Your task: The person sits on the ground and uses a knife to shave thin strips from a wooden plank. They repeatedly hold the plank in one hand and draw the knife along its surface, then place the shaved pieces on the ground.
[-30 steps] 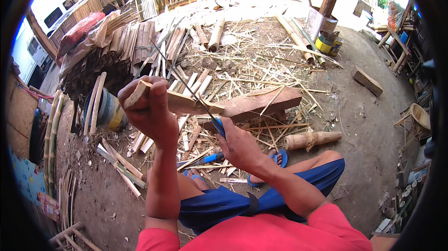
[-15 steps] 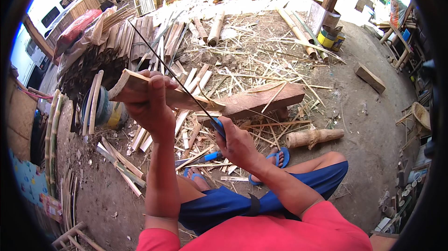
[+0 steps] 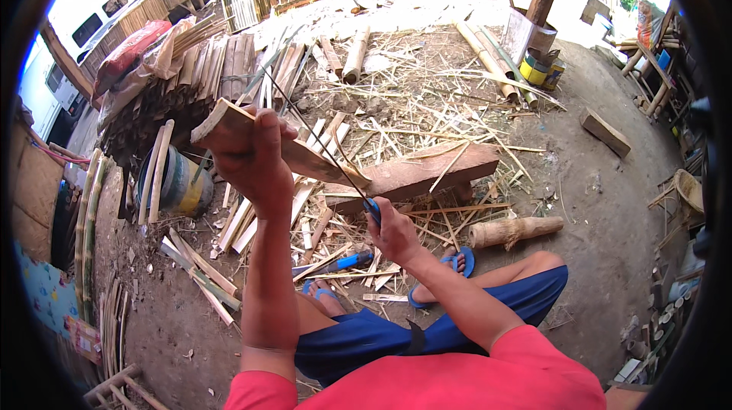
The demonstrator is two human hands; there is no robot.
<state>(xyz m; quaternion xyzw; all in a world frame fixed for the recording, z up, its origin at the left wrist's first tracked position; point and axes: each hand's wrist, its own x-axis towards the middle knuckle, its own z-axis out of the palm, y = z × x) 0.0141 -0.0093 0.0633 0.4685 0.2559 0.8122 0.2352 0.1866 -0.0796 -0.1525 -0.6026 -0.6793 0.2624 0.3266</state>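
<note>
Spreading from shade into glare at its far side, the dirt ground (image 3: 602, 189) carried a litter of pale bamboo slivers (image 3: 457, 136). Toward its far left rose a stack of split bamboo (image 3: 210, 63), with a stained bucket (image 3: 194, 190) on the nearer side. A thick wooden beam (image 3: 438, 171) stood low near the middle, and off its near right corner lay a round bamboo length (image 3: 515, 232). The curved bamboo piece (image 3: 316, 164) was held up in the air, its far end over the beam's left end; whether the two touched I couldn't tell. The left hand (image 3: 255, 170) had its fingers clenched around that piece near the broad end, while the right hand (image 3: 398, 234) grasped the blue handle (image 3: 373, 210) of a thin dark blade (image 3: 292, 107) crossing the far end. It looked to me like a paring step; the next move seemed to call for a firm left grip and a shallow, controlled edge.
</note>
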